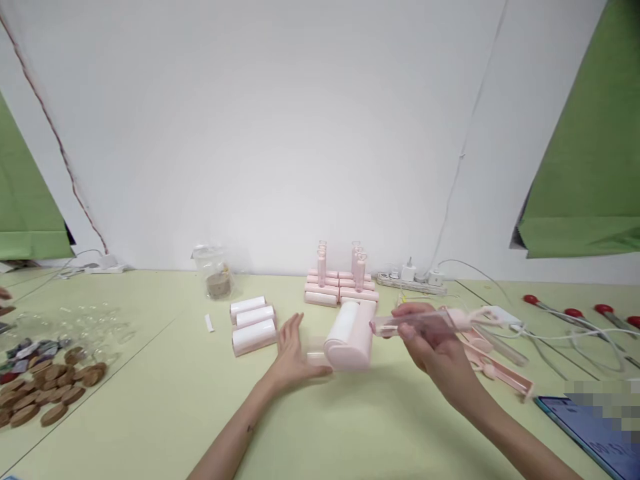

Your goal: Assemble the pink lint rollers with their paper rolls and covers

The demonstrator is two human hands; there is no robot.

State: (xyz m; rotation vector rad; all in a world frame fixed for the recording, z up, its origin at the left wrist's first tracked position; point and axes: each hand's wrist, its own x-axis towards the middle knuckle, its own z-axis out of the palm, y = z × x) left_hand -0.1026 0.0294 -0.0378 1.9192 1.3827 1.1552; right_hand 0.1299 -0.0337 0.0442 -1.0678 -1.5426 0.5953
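Note:
In front of me is a pink, lint-roller-like piece (364, 333) with a white roll (344, 325) along its side. My left hand (291, 357) is just left of it, fingers spread, thumb pointing toward its near end. Between that hand and the pink piece shows a blurred clear part (315, 348); whether the hand touches it I cannot tell. My right hand (429, 337) is closed around a long translucent pink handle (440, 321), held above the table to the right. Motion blurs the handle's outline. Left of my left hand lie three white rolls (254, 336).
Pink rollers with upright handles (360, 270) stand in rows by the wall. A power strip (415, 283), pink open parts (505, 373), cables and a phone (595, 433) lie right. Leftward are a bagged item (219, 283), brown discs (55, 387) and another person's hand (4, 297).

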